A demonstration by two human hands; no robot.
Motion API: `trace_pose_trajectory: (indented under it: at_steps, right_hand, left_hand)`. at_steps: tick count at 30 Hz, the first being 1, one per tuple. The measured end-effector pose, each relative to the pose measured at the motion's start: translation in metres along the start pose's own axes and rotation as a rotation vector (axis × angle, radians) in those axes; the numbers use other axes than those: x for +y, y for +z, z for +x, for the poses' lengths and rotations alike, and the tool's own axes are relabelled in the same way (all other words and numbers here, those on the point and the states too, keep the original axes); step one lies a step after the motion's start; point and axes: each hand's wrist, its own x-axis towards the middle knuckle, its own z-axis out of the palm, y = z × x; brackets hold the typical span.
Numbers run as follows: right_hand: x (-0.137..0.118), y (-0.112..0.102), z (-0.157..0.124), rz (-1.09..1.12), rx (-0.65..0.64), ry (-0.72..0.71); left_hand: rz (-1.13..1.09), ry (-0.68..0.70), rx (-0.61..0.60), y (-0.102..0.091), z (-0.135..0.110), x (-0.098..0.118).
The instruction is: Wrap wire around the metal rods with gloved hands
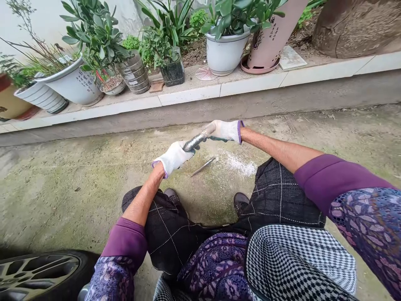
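Note:
Both of my hands wear white knitted gloves with purple cuffs and are held out ahead of my knees, above the ground. My left hand [177, 157] is closed around the near end of a short, thick silvery metal bar [194, 142]. At the bar's far end, which looks pale and dusty, my right hand [224, 130] is closed. Its fingertips are partly hidden, and the bar's exact kind does not show. On the concrete below lies a thin metal rod [203, 166], beside a scatter of white powder and crumbs [239, 164].
A low tiled ledge [191, 95] runs across ahead, bearing several potted plants, among them a white pot [225, 54] and a tall pink pot [266, 39]. A car wheel [40, 274] is at lower left. A houndstooth cloth [297, 259] covers part of my lap.

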Motion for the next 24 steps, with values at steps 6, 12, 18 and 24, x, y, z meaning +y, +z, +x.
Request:
trace_pose_trajectory:
  at_steps: [6, 12, 18, 24]
  right_hand:
    - [-0.01, 0.023, 0.008, 0.06, -0.077, 0.002]
    - [-0.017, 0.012, 0.014, -0.34, 0.185, -0.199]
    - [-0.029, 0.002, 0.002, -0.222, 0.473, -0.222]
    - [-0.044, 0.021, 0.01, -0.067, 0.417, -0.122]
  left_hand:
    - [-0.519, 0.065, 0.025, -0.007, -0.005, 0.007]
    - [-1.074, 0.194, 0.072, -0.009, 0.025, 0.011]
    - [-1.441, 0.244, 0.363, 0.005, 0.067, 0.021]
    - [-1.53, 0.26, 0.549, 0.022, 0.078, 0.034]
